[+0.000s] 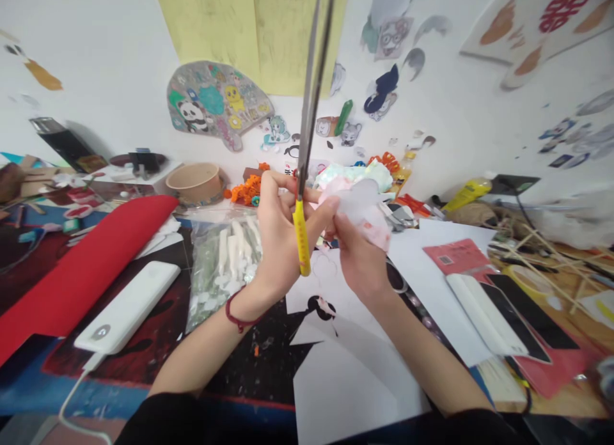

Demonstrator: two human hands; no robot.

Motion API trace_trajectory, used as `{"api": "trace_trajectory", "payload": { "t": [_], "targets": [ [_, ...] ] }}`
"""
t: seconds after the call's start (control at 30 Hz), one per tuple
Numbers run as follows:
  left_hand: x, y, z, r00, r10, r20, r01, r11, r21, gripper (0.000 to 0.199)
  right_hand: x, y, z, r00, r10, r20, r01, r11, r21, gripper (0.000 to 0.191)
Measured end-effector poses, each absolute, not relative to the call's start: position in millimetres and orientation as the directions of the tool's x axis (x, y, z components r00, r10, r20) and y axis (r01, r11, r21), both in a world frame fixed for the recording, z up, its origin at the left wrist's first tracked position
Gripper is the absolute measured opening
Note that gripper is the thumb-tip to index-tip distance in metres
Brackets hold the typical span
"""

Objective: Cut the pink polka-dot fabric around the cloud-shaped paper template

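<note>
Long scissors [302, 237] with a yellow handle hang on my left hand [283, 240], their blades pointing up and away. The left thumb and fingers also reach the edge of a pale pink and white cut-out [359, 205] with a scalloped outline. My right hand [359, 259] pinches the lower edge of this cut-out, close beside the left thumb. Below both hands lies white paper [355, 381] with faint drawn curves and a small black round piece [322, 307] on it.
A clear bag of white and green pieces [204, 279] and a white power bank [128, 307] with a cable lie left. A red padded shape [96, 272] is further left. At right are phones [532, 311] and red packets [455, 256]. A tan bowl [194, 184] stands behind.
</note>
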State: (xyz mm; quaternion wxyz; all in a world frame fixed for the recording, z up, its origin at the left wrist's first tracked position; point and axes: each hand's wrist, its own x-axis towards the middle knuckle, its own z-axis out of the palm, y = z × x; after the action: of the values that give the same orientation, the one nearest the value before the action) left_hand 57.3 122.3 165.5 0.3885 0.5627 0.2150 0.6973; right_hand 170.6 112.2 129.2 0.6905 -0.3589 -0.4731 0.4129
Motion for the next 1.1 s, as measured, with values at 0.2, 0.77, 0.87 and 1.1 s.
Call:
{"api": "trace_trajectory", "payload": {
  "t": [0.2,0.77,0.87,1.1],
  "targets": [
    [54.8,126.0,170.9,-0.018,0.819,0.573,-0.298,-0.552,0.779,0.045,195.0,107.6,155.9,0.372,0.831,0.413,-0.165,0.497,-0.852,0.027],
    [57.1,123.5,169.9,0.093,0.788,0.609,-0.294,-0.562,0.773,0.056,197.7,81.3,167.3,0.186,0.888,0.42,-0.088,0.441,-0.893,0.013],
    [57.4,123.0,168.1,0.09,0.791,0.605,-0.312,-0.555,0.771,0.06,197.4,82.8,165.9,0.193,0.891,0.41,-0.038,0.425,-0.905,0.015],
    [55.1,127.4,168.0,0.111,0.769,0.63,-0.237,-0.595,0.768,0.048,205.5,89.8,166.0,0.259,0.855,0.449,-0.015,0.468,-0.884,0.024]
  ]
}}
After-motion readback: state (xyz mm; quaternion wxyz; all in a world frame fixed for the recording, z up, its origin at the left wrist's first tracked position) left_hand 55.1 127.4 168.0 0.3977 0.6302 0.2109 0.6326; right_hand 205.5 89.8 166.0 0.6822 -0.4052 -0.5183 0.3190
